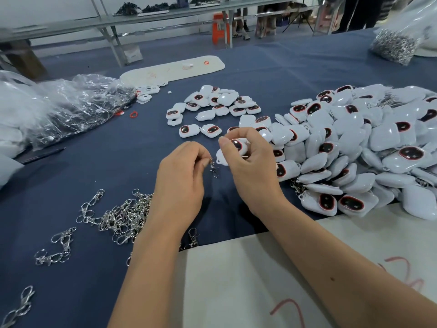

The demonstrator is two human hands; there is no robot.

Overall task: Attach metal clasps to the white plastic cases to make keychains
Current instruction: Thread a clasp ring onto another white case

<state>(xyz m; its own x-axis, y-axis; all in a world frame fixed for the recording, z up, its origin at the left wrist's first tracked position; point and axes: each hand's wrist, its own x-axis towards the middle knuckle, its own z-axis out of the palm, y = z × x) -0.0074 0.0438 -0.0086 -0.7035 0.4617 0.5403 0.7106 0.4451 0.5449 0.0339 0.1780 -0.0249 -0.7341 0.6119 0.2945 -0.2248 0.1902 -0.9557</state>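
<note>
Blue tabletop (260,67) carries piled cases. Left hand (182,176) pinches a metal clasp (213,167); right hand (248,159) grips a white case (233,150). Next, probably threading clasp through the case's loop.

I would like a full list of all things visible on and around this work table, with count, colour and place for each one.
held case: one, white with dark red-rimmed window, in the right hand
held clasp: one, silver, hanging from the left fingertips
big case pile: many, white, right side of table
small case group: roughly two dozen, white, table centre
loose clasps: many, silver, near left
clasp bag: one, clear, far right
plastic bags: several, clear, left
white tray: one, far centre
tablecloth: one, dark blue
white sheet: one, red marks, near edge
left hand: one, pinches clasp
right hand: one, grips case
</note>
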